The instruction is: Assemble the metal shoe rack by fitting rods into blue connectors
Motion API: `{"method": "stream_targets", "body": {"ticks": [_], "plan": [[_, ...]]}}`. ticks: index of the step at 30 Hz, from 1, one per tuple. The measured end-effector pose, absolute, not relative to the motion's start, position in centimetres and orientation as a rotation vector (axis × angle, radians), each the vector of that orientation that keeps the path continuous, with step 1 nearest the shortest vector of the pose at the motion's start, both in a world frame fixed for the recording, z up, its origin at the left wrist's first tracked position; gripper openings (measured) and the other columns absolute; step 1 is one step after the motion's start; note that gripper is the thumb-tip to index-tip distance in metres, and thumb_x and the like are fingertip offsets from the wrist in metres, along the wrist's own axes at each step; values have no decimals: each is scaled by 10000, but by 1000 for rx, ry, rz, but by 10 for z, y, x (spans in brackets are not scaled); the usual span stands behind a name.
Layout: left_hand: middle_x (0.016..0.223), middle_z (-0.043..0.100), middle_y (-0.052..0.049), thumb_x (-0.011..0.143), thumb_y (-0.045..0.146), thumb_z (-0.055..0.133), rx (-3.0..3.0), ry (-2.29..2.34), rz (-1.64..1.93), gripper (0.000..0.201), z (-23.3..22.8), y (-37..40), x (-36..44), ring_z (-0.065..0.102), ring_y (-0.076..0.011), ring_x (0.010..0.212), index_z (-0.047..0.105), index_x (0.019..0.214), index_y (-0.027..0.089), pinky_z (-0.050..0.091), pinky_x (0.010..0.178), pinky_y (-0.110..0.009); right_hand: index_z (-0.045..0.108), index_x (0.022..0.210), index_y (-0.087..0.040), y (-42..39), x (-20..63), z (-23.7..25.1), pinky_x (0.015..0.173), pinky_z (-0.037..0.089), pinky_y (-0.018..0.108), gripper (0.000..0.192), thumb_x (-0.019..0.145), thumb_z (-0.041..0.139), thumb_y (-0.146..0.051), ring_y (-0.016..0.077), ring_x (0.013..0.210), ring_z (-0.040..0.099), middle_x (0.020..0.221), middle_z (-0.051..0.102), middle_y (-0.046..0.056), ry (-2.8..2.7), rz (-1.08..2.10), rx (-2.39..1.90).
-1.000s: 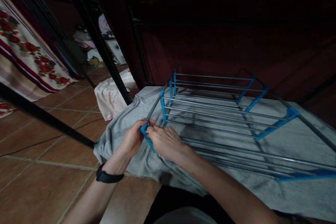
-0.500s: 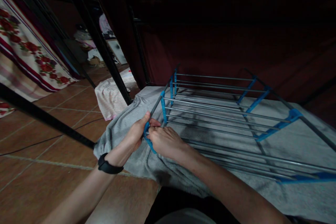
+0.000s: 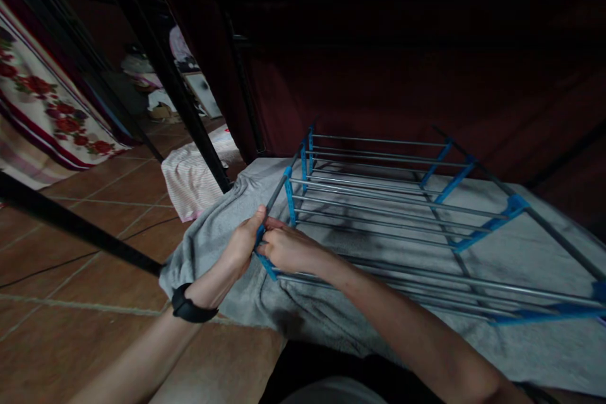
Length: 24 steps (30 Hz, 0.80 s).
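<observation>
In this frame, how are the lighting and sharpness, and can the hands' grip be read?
Head view: dim overall, upper half nearly black; wide-angle bending at the edges. The left hand and right hand are fairly sharp, both closed on the rack's blue connector. Rack bars cast soft shadows on the grey cloth.

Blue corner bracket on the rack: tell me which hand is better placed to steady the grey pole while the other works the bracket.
Left, probably. The left hand already sits at the grey pole where it enters the blue corner bracket, thumb along it. The right hand lies over the bracket's rail side.
</observation>
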State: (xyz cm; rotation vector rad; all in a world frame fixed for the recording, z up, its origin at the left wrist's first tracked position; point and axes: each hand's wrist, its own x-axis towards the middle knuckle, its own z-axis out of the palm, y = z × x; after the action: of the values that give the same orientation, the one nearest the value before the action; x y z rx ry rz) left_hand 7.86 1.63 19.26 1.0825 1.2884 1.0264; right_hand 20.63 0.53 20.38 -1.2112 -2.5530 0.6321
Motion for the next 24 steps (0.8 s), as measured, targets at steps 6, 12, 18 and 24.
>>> {"method": "stream_targets", "body": {"ticks": [6,12,18,24], "plan": [[757,732,-97,767,591,601,1058,1270,1007,466,195,16,77,700,-244,778,708,787,138,548,614,-276,619,1053,-126,-22,209,209,782,513,374,319,984,396,-343,245,949,660,1023,698,127,-2511,304,-1336],[764,737,-43,775,559,631,911,1260,920,422,207,22,73,669,-198,669,684,933,171,549,612,-296,544,1004,-102,-60,234,201,769,505,382,121,935,458,-151,228,850,634,919,656,128,-2394,-208,-1425],[626,675,45,735,543,699,960,1352,898,339,211,27,82,563,-128,569,668,841,222,483,526,-234,532,994,-104,-58,255,206,577,498,305,148,939,395,-112,198,746,654,884,665,104,-2473,-102,-1395],[587,630,76,757,654,619,1104,1409,879,402,203,30,80,532,-119,583,665,839,263,468,539,-221,539,1030,-108,-47,258,203,562,509,321,169,928,413,-157,197,727,670,910,703,74,-2475,47,-1336]]}}
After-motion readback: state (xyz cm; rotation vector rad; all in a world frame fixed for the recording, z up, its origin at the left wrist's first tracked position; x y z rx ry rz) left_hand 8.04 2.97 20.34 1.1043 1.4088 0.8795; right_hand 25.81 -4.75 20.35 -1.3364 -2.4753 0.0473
